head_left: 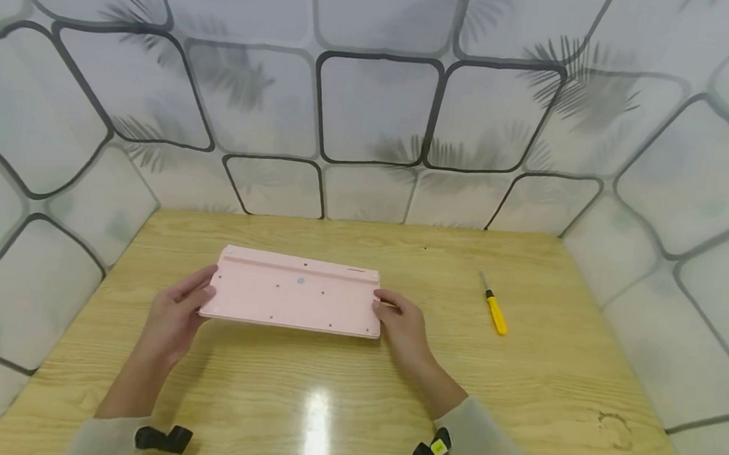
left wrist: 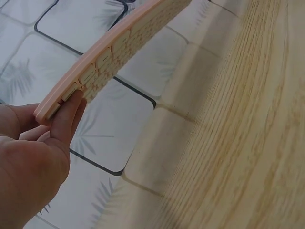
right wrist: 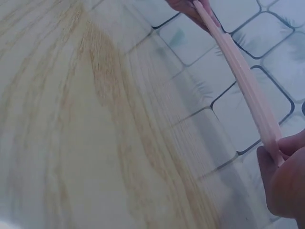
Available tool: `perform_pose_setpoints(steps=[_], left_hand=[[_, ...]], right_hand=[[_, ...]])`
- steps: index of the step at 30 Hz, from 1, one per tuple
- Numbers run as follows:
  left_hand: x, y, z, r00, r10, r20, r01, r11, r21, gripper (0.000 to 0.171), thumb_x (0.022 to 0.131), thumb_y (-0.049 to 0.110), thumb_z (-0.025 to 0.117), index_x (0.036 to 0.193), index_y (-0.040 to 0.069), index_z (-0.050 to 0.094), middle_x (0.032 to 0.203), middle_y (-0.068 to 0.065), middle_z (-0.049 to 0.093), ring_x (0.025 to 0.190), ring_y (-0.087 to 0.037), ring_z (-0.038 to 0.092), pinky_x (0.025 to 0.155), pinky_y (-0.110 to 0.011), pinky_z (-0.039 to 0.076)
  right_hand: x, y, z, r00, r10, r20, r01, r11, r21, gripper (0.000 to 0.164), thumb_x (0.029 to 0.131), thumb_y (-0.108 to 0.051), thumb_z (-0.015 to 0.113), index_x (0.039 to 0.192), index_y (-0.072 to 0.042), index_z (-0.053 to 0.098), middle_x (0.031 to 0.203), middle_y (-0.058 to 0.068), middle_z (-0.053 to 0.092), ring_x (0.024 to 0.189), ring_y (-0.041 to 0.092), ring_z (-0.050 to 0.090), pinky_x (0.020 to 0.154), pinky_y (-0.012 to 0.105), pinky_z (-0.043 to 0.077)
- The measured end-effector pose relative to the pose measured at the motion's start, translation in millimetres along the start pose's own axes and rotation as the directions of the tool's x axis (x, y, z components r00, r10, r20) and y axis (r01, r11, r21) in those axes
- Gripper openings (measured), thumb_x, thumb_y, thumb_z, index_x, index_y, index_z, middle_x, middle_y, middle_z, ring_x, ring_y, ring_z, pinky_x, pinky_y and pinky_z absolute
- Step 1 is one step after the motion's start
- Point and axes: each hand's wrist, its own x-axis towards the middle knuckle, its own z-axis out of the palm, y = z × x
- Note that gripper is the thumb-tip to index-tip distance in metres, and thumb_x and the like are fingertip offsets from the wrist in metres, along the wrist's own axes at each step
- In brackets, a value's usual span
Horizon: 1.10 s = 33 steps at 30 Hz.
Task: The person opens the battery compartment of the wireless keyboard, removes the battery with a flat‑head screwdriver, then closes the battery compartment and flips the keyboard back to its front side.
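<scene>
A pink keyboard (head_left: 297, 296) is held up over the table, its underside with several small screw holes facing the head camera. My left hand (head_left: 174, 313) grips its left end, thumb on the underside and fingers behind. In the left wrist view, rows of pale keys (left wrist: 102, 59) show on the side turned away, with the left hand's fingers against them. My right hand (head_left: 403, 327) pinches the other short end between thumb and fingers. From the right wrist view the keyboard (right wrist: 250, 95) appears edge-on, raised off the wood.
A screwdriver (head_left: 496, 312) with a yellow handle lies on the wooden table (head_left: 253, 402) to the right. Patterned wall covering (head_left: 378, 110) encloses the table at the back and both sides. Black straps with small blocks (head_left: 163, 439) sit on both wrists.
</scene>
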Motion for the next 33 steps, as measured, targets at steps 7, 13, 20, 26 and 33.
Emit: perform_pose_setpoints(steps=[7, 13, 20, 26, 33], left_hand=[[8.1, -2.7, 6.7, 0.998, -0.051, 0.049, 0.045, 0.992, 0.114, 0.055, 0.102, 0.005, 0.058, 0.153, -0.001, 0.038, 0.123, 0.015, 0.066, 0.112, -0.003, 0.065, 0.089, -0.022, 0.055], [11.8, -7.9, 10.8, 0.988, -0.123, 0.091, 0.093, 0.956, 0.279, 0.06, 0.102, 0.012, 0.061, 0.155, 0.001, 0.036, 0.155, -0.013, 0.043, 0.114, 0.003, 0.06, 0.089, -0.019, 0.054], [18.4, -20.8, 19.8, 0.969, -0.212, 0.126, 0.137, 0.888, 0.44, 0.065, 0.102, 0.02, 0.062, 0.157, 0.003, 0.031, 0.162, -0.025, 0.027, 0.123, 0.0, 0.053, 0.093, -0.018, 0.052], [24.5, -34.0, 32.4, 0.963, -0.231, 0.138, 0.144, 0.876, 0.46, 0.063, 0.102, 0.014, 0.061, 0.156, 0.003, 0.033, 0.158, -0.028, 0.033, 0.141, -0.033, 0.044, 0.093, -0.022, 0.053], [33.1, -48.8, 51.7, 0.958, -0.251, 0.14, 0.134, 0.821, 0.556, 0.057, 0.1, 0.009, 0.062, 0.152, 0.002, 0.042, 0.153, -0.029, 0.041, 0.141, -0.039, 0.044, 0.095, -0.026, 0.053]], right_hand=[[2, -2, -11, 0.996, 0.066, -0.055, -0.055, 0.982, 0.182, 0.031, 0.093, -0.006, 0.07, 0.124, -0.003, 0.07, 0.128, 0.013, 0.063, 0.109, 0.017, 0.057, 0.086, 0.017, 0.052], [1, -8, -28, 0.994, 0.103, -0.043, -0.091, 0.972, 0.218, 0.034, 0.095, -0.005, 0.066, 0.128, 0.0, 0.067, 0.133, 0.014, 0.059, 0.115, 0.017, 0.055, 0.088, 0.017, 0.052], [5, -15, -48, 0.995, 0.093, -0.033, -0.087, 0.984, 0.153, 0.035, 0.099, -0.005, 0.061, 0.134, -0.001, 0.062, 0.138, 0.013, 0.055, 0.117, 0.018, 0.053, 0.088, 0.014, 0.051], [9, -18, -66, 0.996, 0.074, -0.042, -0.072, 0.996, 0.051, 0.038, 0.1, -0.006, 0.061, 0.138, -0.002, 0.06, 0.142, 0.015, 0.055, 0.12, 0.019, 0.054, 0.088, 0.012, 0.05], [12, -11, -89, 0.996, 0.076, -0.052, -0.079, 0.995, -0.056, 0.039, 0.1, -0.008, 0.062, 0.139, -0.003, 0.059, 0.144, 0.015, 0.055, 0.124, 0.021, 0.052, 0.085, 0.01, 0.05]])
